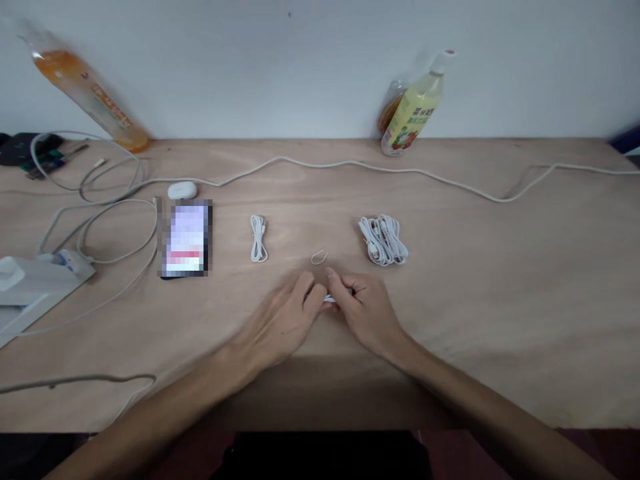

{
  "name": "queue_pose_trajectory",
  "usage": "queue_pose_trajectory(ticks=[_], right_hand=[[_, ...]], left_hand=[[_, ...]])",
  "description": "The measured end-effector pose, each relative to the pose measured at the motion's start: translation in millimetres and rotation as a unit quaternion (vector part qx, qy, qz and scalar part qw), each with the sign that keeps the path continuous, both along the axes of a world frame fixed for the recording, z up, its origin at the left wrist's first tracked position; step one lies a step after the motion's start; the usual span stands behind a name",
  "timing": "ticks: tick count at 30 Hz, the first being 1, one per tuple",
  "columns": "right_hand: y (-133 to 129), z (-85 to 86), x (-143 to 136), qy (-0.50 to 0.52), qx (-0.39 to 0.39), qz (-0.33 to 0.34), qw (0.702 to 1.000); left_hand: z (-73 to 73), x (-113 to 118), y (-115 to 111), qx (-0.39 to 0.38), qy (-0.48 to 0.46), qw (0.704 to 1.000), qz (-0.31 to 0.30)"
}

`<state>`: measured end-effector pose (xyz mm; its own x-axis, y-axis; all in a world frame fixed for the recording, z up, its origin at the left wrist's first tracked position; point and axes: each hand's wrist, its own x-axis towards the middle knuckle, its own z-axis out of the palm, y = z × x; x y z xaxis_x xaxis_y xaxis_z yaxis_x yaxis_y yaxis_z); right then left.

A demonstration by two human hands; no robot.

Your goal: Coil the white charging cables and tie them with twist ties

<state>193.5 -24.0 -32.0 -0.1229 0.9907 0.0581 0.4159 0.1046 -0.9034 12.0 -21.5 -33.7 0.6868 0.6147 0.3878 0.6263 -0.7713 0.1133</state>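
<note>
Both hands meet low over the wooden table, closed around a white cable that is mostly hidden by the fingers. My left hand grips it from the left, fingers curled. From the right, my right hand pinches it, thumb stretched along the top. Just beyond the fingertips lies a thin white twist tie, bent into an open loop. A single coiled white cable rests to the left, bound at its middle. On the right is a pile of several coiled white cables.
A phone with a lit screen and a white earbud case lie left. Loose cords tangle near a white power strip. One long cord crosses the back. An orange bottle and a yellow bottle stand by the wall.
</note>
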Motion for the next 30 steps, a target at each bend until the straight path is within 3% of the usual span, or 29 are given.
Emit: queue_pose_trajectory(ticks=[3,8,12,14,16,18,19,21,23,26,30], right_hand=[[1.2,-3.2,2.2,-0.05,0.153,0.007,0.987],[5.2,-6.4,7.9,-0.189,0.37,0.019,0.91],[6.3,-2.3,9.9,-0.227,0.428,0.03,0.874],[5.8,-1.1,9.2,-0.223,0.423,0.035,0.878],[5.0,-1.6,7.8,-0.204,0.401,0.033,0.893],[4.2,-3.1,6.4,-0.173,0.366,0.028,0.914],[4.0,-3.7,5.9,-0.157,0.342,0.025,0.926],[3.8,-3.9,5.4,-0.129,0.28,0.018,0.951],[3.6,-2.6,5.2,-0.101,0.208,0.015,0.973],[3.2,0.5,5.3,-0.048,0.108,0.019,0.993],[3.5,1.3,5.5,-0.001,-0.007,0.041,0.999]], left_hand=[[1.3,-0.9,-1.2,-0.092,-0.019,0.996,0.004],[9.1,-4.0,-3.1,-0.282,-0.111,0.953,0.008],[20.8,-2.2,-6.7,-0.416,-0.197,0.888,0.003],[24.8,-0.9,-7.9,-0.461,-0.227,0.858,-0.003],[24.6,-0.5,-8.1,-0.469,-0.232,0.852,-0.008],[19.6,-1.2,-7.4,-0.425,-0.205,0.882,-0.009],[15.7,-1.7,-6.8,-0.375,-0.178,0.91,-0.007],[7.2,-2.5,-4.9,-0.231,-0.107,0.967,0.003],[0.8,-2.5,-2.6,-0.084,-0.049,0.995,-0.005],[-1.1,-0.9,0.2,0.04,-0.011,0.999,-0.006],[5.3,1.7,0.9,0.098,0.007,0.995,-0.003]])
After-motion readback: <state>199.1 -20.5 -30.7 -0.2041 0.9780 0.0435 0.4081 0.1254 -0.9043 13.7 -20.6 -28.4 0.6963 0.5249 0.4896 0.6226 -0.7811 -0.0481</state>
